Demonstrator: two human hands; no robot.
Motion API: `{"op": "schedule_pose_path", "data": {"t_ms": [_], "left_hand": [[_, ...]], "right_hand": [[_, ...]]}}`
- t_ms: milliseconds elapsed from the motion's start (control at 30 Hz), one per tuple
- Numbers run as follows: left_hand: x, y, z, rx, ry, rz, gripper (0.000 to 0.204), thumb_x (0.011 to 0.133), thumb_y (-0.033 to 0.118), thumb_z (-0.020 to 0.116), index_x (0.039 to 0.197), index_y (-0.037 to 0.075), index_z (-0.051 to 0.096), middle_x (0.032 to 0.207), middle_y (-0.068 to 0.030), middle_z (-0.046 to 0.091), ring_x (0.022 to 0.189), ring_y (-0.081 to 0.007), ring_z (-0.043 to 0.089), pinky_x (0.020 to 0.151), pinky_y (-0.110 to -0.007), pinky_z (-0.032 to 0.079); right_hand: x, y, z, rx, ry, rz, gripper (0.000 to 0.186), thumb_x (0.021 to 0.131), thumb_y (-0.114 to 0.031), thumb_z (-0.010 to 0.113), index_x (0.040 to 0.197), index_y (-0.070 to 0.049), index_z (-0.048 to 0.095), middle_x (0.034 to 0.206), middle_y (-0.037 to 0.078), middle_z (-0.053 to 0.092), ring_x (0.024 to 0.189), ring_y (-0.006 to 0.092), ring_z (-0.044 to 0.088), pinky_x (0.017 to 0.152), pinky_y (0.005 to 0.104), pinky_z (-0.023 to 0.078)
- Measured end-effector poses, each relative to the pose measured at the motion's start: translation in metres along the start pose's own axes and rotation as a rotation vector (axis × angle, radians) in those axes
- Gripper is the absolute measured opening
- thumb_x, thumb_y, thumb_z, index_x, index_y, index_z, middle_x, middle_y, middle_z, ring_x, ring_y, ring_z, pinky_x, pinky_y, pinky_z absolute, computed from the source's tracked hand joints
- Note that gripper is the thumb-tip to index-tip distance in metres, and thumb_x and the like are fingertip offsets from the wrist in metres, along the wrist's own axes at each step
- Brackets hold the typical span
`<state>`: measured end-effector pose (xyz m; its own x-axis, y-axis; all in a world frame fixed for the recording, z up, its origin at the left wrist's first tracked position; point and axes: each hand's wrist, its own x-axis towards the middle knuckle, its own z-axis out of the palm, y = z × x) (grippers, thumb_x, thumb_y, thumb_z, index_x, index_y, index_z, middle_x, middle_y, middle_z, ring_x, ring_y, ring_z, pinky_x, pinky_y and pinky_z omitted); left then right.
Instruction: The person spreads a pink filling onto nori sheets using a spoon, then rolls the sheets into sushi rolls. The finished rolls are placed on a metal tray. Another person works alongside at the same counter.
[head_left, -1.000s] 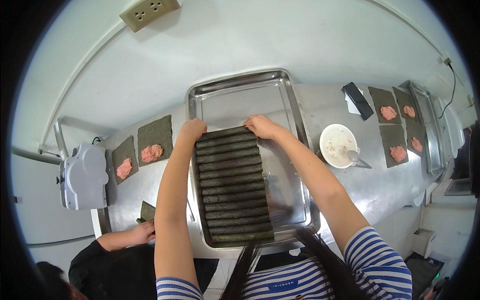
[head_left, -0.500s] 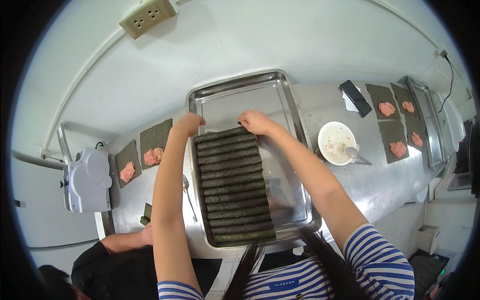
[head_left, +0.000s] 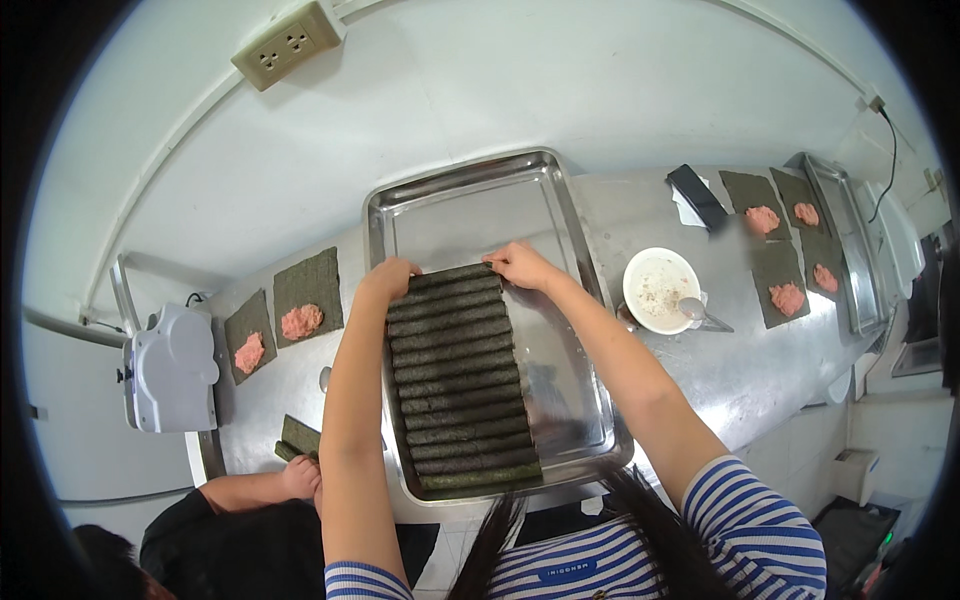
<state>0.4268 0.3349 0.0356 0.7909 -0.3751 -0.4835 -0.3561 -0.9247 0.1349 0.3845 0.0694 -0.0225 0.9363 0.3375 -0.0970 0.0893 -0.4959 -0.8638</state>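
In the steel tray (head_left: pixel 570 390) lies a column of dark green seaweed rolls (head_left: pixel 462 392), packed side by side. My left hand (head_left: pixel 392 277) has its fingers closed at the left end of the farthest seaweed roll (head_left: pixel 452 274). At that roll's right end, my right hand (head_left: pixel 521 267) pinches with thumb and fingers. Both fingertips touch the roll, though my fingers partly cover its ends. My left forearm crosses the tray's left rim.
Seaweed sheets (head_left: pixel 308 275) topped with pink minced filling (head_left: pixel 302 321) lie left and far right. A white bowl (head_left: pixel 658 290) with a spoon (head_left: pixel 705 314) and a black phone (head_left: pixel 698 197) stand right. At lower left, a co-worker's hand (head_left: pixel 300 478) holds partly rolled seaweed (head_left: pixel 298 440).
My hands have come down to the ends of the farthest roll, the left one moving nearer to it. The whole view has shifted slightly. The co-worker's partly rolled sheet shows more now.
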Motion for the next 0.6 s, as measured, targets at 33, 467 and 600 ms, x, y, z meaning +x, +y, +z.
{"op": "schedule_pose_path", "data": {"t_ms": [33,467,600], "left_hand": [[0.0,-0.004,0.002,-0.002,0.005,-0.018,0.054,0.073,-0.011,0.047,0.119,0.012,0.064,0.115,-0.0167,0.064,0.109,-0.0332,0.059,0.094,-0.041,0.048],[-0.005,0.016,-0.011,0.054,0.049,0.063,0.051,0.074,-0.01,0.046,0.118,0.011,0.063,0.126,-0.0126,0.058,0.117,-0.0324,0.053,0.099,-0.041,0.044],[-0.001,0.041,-0.011,-0.036,0.156,0.201,0.054,0.073,-0.011,0.044,0.119,0.01,0.062,0.126,-0.0145,0.057,0.117,-0.0348,0.052,0.1,-0.041,0.043]], "right_hand": [[0.0,0.0,0.004,0.022,0.021,0.002,0.024,0.09,-0.016,0.055,0.093,0.006,0.065,0.109,0.011,0.069,0.063,0.0204,0.059,0.068,0.0346,0.05],[-0.013,-0.019,-0.063,0.093,0.146,0.076,0.032,0.093,-0.027,0.057,0.109,-0.002,0.068,0.095,0.012,0.07,0.086,0.0179,0.061,0.08,0.0284,0.046],[-0.057,-0.022,-0.094,0.218,0.187,-0.063,0.028,0.091,-0.018,0.057,0.113,-0.003,0.067,0.087,0.015,0.069,0.084,0.0184,0.063,0.077,0.0312,0.048]]}}
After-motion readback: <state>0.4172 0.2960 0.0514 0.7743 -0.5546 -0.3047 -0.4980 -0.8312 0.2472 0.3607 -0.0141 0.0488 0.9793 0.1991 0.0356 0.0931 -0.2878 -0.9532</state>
